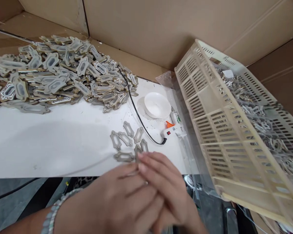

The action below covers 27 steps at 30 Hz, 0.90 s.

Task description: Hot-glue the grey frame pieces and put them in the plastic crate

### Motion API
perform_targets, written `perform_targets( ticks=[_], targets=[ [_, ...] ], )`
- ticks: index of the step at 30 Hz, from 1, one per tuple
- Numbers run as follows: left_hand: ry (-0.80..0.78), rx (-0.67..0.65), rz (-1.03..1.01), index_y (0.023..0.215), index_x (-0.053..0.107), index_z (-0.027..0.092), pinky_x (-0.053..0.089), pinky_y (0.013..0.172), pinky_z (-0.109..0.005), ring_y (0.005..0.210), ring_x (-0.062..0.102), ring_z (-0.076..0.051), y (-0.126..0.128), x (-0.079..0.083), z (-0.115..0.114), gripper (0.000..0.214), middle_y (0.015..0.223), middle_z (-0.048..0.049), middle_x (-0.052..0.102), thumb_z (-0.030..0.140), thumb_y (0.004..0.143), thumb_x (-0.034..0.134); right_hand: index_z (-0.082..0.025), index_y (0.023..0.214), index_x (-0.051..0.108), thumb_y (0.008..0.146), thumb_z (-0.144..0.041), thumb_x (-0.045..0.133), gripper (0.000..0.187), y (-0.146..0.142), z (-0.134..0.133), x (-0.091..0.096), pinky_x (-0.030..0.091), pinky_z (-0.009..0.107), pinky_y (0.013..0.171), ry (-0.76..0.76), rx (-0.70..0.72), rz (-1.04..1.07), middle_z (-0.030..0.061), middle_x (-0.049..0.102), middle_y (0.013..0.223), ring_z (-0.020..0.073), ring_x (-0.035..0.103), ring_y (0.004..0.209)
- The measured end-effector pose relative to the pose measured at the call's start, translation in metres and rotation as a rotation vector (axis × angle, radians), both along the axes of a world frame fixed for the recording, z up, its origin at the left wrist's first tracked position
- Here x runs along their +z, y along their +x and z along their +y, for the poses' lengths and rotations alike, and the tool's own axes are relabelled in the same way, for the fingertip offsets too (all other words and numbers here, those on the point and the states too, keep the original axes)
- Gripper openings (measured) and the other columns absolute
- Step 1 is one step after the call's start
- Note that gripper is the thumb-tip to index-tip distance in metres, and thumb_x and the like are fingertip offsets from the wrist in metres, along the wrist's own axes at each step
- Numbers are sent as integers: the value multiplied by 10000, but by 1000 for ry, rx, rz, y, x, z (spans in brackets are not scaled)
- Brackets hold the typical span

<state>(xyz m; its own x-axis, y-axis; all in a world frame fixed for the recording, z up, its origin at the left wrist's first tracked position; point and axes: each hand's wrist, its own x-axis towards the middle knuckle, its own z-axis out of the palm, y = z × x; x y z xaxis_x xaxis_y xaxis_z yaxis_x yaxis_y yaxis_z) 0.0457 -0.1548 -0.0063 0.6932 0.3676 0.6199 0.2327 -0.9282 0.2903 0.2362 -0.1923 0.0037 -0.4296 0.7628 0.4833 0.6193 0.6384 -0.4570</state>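
My left hand (117,201) and my right hand (166,188) are pressed together at the table's front edge, fingers closed round something thin that I cannot make out. A beaded bracelet (55,211) sits on my left wrist. Just beyond my fingertips lie several grey frame-shaped cutouts (127,138) on the white tabletop (51,143). A white glue gun (172,130) with an orange trigger lies to their right, its black cord (136,110) running back across the table.
A big heap of grey and patterned cutouts (53,74) fills the back left. A white bowl (157,104) stands near the glue gun. A tilted cream plastic crate (224,126) holding pale cutouts stands at the right. Cardboard walls (148,29) enclose the back.
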Motion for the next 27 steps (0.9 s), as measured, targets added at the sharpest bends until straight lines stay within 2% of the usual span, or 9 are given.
perform_targets(
  ticks=[2, 3, 5, 9, 12, 16, 21, 24, 27],
  targets=[
    [34, 82, 3, 1120, 693, 210, 396, 1232, -398, 1110, 693, -180, -15, -3, 13, 209, 1124, -9, 776, 175, 948, 581, -168, 1278, 662, 1035, -440, 527, 389, 19, 7, -10, 595, 400, 968, 33, -246, -129, 119, 757, 1238, 261, 694, 1153],
    [16, 170, -18, 1157, 683, 213, 366, 1251, -445, 1145, 685, -194, -25, -8, 20, 250, 1159, -15, 769, 143, 940, 581, -172, 1215, 693, 1022, -320, 569, 273, 29, 8, -17, 600, 400, 926, 71, -386, -195, 116, 775, 1179, 258, 709, 1081],
    [30, 350, 68, 1249, 651, 244, 292, 1281, -524, 1207, 666, -233, -48, -21, 34, 302, 1241, -27, 742, 186, 963, 571, -174, 1125, 724, 1001, -245, 594, 193, 47, 9, -31, 606, 376, 817, 140, -575, -247, 107, 792, 1021, 242, 724, 927],
    [-65, 711, 251, 1433, 513, 248, 292, 1187, -753, 1395, 504, -443, -91, -40, 55, 487, 1478, -145, 579, 441, 986, 529, -172, 1028, 743, 1007, -282, 574, 204, 73, 1, -49, 593, 361, 733, 146, -756, -236, 94, 783, 902, 237, 733, 830],
    [-231, 859, 414, 1532, 356, 188, 322, 1054, -875, 1457, 345, -561, -108, -44, 63, 778, 1605, -249, 380, 670, 937, 501, -165, 1011, 747, 1008, -295, 568, 222, 79, -4, -53, 594, 358, 716, 115, -792, -205, 104, 788, 915, 243, 745, 830],
    [-312, 835, 486, 1568, 276, 126, 355, 1042, -862, 1446, 320, -603, -116, -57, 72, 958, 1595, -275, 380, 743, 882, 535, -162, 1021, 751, 1001, -295, 576, 220, 80, -8, -58, 606, 357, 715, 78, -797, -167, 112, 789, 950, 246, 754, 857],
    [-187, 710, 355, 1513, 414, 226, 446, 1141, -653, 1440, 448, -455, -114, -77, 79, 674, 1560, -154, 492, 617, 970, 493, -188, 1029, 758, 996, -279, 582, 200, 78, -10, -66, 618, 373, 755, 79, -778, -142, 103, 788, 967, 248, 758, 879],
    [-144, 662, 339, 1482, 456, 214, 512, 1103, -558, 1420, 497, -397, -107, -73, 80, 568, 1541, -149, 515, 531, 1011, 471, -192, 1031, 761, 991, -267, 588, 193, 78, -10, -67, 618, 383, 770, 97, -790, -116, 102, 788, 972, 250, 754, 888],
    [-111, 657, 370, 1454, 476, 226, 503, 1109, -556, 1435, 481, -382, -97, -62, 79, 499, 1541, -131, 516, 483, 1026, 480, -189, 1037, 760, 990, -257, 591, 187, 77, -10, -67, 613, 379, 782, 107, -788, -101, 101, 787, 977, 248, 751, 899]
  ],
)
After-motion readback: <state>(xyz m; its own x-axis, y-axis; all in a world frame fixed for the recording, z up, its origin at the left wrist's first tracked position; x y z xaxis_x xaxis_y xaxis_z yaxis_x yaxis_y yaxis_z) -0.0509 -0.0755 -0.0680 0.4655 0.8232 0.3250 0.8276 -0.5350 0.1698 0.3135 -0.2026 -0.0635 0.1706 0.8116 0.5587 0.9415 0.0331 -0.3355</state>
